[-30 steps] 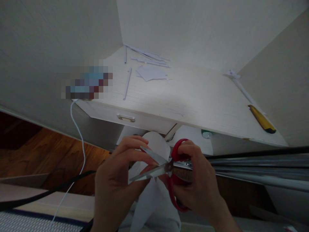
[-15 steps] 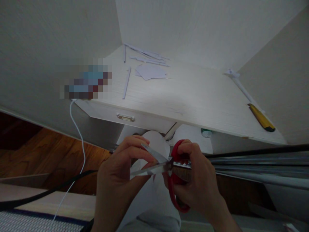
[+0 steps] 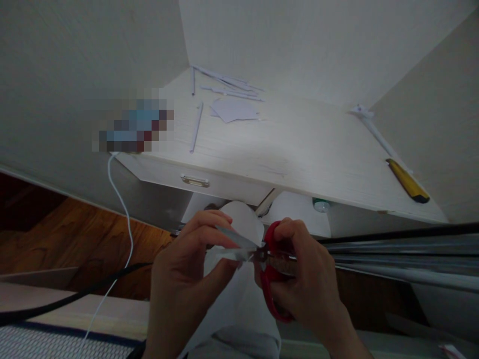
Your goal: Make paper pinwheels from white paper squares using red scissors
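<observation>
My right hand [image 3: 303, 269] grips red-handled scissors [image 3: 264, 254], fingers through the loops, the blades pointing left and partly apart. At the blades, my left hand [image 3: 190, 264] has thumb and index finger pinched together. A small bit of white paper [image 3: 240, 265] shows at those fingertips, close to the pivot; most of it is hidden by the fingers and blades. Both hands are above the lap, in front of the desk's near edge. On the desk lie thin rolled paper sticks [image 3: 196, 127] and flat cut paper pieces [image 3: 237, 109].
A yellow and black cutter [image 3: 407, 180] lies on the desk's right side, near a long white stick [image 3: 376, 137]. A blurred-out object [image 3: 136, 127] sits at the left edge, with a white cable [image 3: 127, 214] hanging below. The drawer handle [image 3: 194, 181] faces me.
The scissor blades have closed partway, the lower blade swinging up toward the upper one. Both hands stay in nearly the same place.
</observation>
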The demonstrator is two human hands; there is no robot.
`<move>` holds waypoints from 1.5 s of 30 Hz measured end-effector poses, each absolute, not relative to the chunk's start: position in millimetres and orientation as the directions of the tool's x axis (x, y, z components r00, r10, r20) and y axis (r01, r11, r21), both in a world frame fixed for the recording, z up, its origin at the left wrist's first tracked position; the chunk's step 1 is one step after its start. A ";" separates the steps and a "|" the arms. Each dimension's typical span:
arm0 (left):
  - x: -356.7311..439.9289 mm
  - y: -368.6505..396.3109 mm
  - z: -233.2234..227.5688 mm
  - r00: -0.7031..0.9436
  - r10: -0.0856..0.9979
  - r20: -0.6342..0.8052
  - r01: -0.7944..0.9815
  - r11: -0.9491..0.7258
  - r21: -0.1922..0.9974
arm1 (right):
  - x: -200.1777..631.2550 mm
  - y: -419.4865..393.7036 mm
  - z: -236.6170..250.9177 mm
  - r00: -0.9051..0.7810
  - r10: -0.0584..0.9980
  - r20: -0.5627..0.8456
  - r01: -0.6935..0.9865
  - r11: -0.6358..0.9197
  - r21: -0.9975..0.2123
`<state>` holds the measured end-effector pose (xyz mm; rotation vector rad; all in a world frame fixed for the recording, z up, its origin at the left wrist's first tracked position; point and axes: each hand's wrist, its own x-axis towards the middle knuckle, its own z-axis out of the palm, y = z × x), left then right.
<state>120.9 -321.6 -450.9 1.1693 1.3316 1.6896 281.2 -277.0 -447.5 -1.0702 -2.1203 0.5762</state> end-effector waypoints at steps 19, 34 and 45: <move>119.2 -322.6 -457.6 -0.389 0.912 0.129 0.211 -0.048 0.976 | 268.5 -271.6 -440.6 -0.362 0.932 -0.006 -0.067 -0.033 -0.997; 116.5 -319.1 -462.3 -0.255 0.964 0.079 0.076 -0.061 0.995 | 263.3 -269.6 -451.9 -0.365 0.931 0.024 -0.038 0.011 -0.999; 118.6 -316.5 -461.5 -0.236 0.970 0.054 0.010 -0.053 0.999 | 265.3 -269.5 -454.4 -0.406 0.914 -0.023 -0.009 -0.029 -1.000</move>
